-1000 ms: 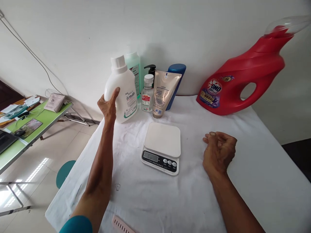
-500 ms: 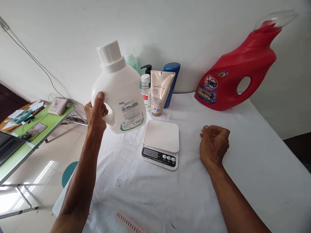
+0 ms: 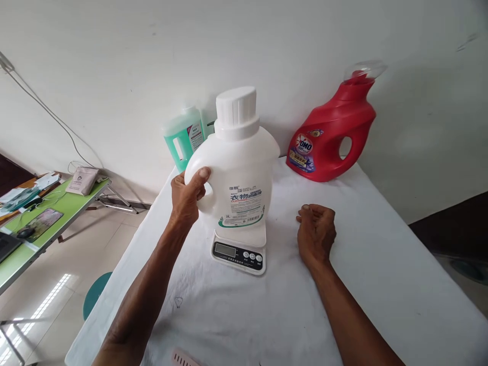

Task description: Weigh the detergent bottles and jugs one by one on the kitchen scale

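At the bottom edge of the frame a pink comb-like thing (image 3: 185, 359) pokes into view on the white table cloth (image 3: 400, 284). Just above centre sits the digital kitchen scale (image 3: 238, 251), its display and buttons facing the camera. Right of it the right hand (image 3: 315, 233) rests on the cloth, loosely curled and holding nothing. The left hand (image 3: 188, 195) is clamped round the handle of the white laundry detergent bottle (image 3: 238, 178), which stands upright at frame centre over the scale's platform; whether its base already bears on the platform cannot be told. The step in hand looks like weighing the bottle: the next move would call for letting go so that it stands free. Further back, against the wall, are a green bottle (image 3: 185, 140) and a red OMO detergent jug (image 3: 331, 137); a green side table (image 3: 57, 213) lies at far left.
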`<control>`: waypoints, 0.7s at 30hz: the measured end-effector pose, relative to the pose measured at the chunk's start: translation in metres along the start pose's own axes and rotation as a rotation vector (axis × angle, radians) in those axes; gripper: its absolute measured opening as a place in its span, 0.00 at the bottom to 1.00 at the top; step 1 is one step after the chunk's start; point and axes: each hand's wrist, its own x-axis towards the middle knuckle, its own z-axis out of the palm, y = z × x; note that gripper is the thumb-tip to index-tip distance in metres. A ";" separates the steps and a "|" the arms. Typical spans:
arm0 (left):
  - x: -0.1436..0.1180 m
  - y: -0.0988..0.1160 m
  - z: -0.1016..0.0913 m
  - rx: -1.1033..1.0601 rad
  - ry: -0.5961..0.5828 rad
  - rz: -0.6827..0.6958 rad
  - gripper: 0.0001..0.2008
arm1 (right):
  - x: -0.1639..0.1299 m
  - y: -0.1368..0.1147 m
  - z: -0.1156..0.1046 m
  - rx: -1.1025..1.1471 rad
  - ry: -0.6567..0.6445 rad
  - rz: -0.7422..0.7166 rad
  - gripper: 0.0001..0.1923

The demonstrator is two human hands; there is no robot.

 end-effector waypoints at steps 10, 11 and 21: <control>0.000 -0.002 0.006 -0.008 -0.072 -0.028 0.30 | 0.001 -0.001 0.000 0.012 0.017 -0.013 0.20; 0.000 -0.002 0.006 -0.004 -0.076 -0.032 0.30 | 0.001 -0.001 0.000 0.013 0.017 -0.013 0.20; 0.001 -0.012 -0.006 0.036 -0.141 0.011 0.30 | 0.003 0.004 -0.001 -0.002 0.011 -0.018 0.19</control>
